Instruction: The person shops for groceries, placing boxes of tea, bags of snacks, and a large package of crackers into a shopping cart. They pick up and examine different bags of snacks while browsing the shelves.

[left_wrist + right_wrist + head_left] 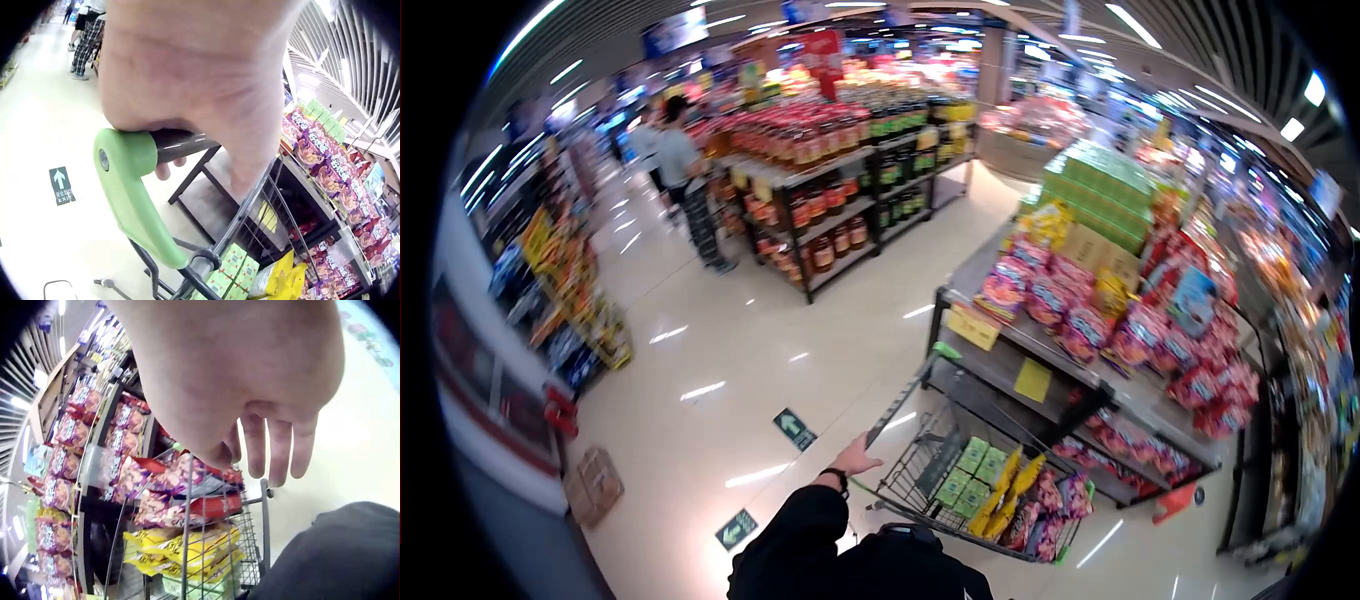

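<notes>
My left hand [857, 458] grips the handle of a wire shopping cart [900, 490], beside its green end piece. In the left wrist view the left hand [200, 81] lies over the dark handle bar [181, 147], fingertips showing beneath it. Green boxes [970, 478], yellow bags [1010, 495] and pink-purple snack bags [1050, 510] lie in the cart. My right hand [250, 375] appears only in the right wrist view, fingers hanging down fairly straight and holding nothing, with the cart's wire side and the bags behind it.
A display with snack bags [1085, 330] and green cartons [1100, 190] stands right beside the cart. Shelves of jars [810, 140] are further ahead. Two people [685, 170] stand in the aisle at the left. A cardboard box [595, 485] is on the floor.
</notes>
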